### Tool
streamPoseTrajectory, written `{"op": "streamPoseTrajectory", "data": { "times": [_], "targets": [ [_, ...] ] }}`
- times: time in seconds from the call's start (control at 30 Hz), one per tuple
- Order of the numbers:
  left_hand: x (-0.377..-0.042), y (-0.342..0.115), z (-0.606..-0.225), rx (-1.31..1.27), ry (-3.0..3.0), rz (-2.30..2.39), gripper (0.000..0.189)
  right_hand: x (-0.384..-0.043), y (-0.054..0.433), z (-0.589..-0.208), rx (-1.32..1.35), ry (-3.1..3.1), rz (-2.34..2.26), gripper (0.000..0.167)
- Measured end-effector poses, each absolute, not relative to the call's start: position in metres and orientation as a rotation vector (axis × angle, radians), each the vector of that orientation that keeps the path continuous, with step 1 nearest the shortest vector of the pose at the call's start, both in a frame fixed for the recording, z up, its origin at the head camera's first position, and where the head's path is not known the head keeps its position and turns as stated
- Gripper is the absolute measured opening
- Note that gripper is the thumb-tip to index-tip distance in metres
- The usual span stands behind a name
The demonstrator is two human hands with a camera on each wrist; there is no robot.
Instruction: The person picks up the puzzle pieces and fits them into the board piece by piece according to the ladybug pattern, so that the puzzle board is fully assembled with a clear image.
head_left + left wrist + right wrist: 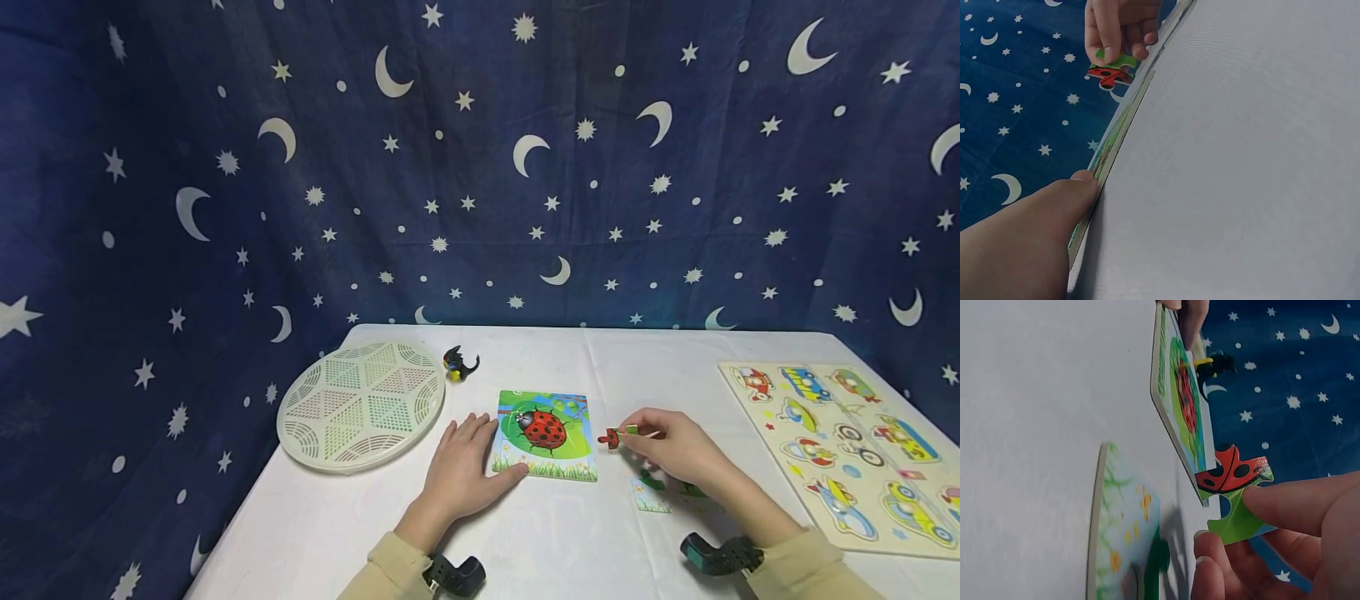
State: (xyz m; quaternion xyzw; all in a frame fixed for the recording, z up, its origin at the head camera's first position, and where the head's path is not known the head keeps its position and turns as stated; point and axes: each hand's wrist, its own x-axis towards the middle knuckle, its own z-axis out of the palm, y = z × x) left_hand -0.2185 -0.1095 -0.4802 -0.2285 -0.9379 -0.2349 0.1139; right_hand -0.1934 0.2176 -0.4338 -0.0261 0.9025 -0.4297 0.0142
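Observation:
A square ladybug puzzle board (544,433) lies on the white table in front of me. My left hand (467,467) rests beside it, fingers along its left side and thumb touching its lower edge, as the left wrist view also shows. To the right of the board, my right hand (675,446) pinches a red and green puzzle piece (1235,481) between thumb and fingers, held above the table. Below that hand lies another picture piece or board (651,495), with grass and flowers (1125,525), partly hidden by the hand.
A round patterned plastic tray (360,404) lies at the left. Behind the puzzle board stands a small black toy figure (460,364). A large board with vehicle pictures (817,417) covers the right side. A dark curtain with moons and stars (480,183) hangs behind the table.

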Motion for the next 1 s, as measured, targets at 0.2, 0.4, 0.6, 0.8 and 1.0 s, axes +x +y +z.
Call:
{"op": "streamPoseTrajectory", "data": {
  "times": [0.2, 0.4, 0.6, 0.8, 1.0],
  "targets": [
    [-0.219, -0.109, -0.482, -0.665, -2.756, -0.688, 0.083, -0.197, 0.206, -0.436, -0.124, 2.8, -1.348, 0.013],
    [-0.218, -0.11, -0.482, -0.662, -2.762, -0.689, 0.083, -0.2, 0.195, -0.441, -0.078, 2.789, -1.356, 0.015],
    [-0.219, -0.11, -0.482, -0.665, -2.753, -0.693, 0.084, -0.206, 0.181, -0.442, -0.007, 2.791, -1.345, 0.018],
    [-0.22, -0.11, -0.482, -0.668, -2.751, -0.686, 0.084, -0.209, 0.172, -0.439, -0.046, 2.862, -1.259, 0.021],
    [-0.22, -0.11, -0.481, -0.668, -2.75, -0.694, 0.083, -0.212, 0.163, -0.435, -0.088, 2.997, -1.083, 0.021]
  ]
}}
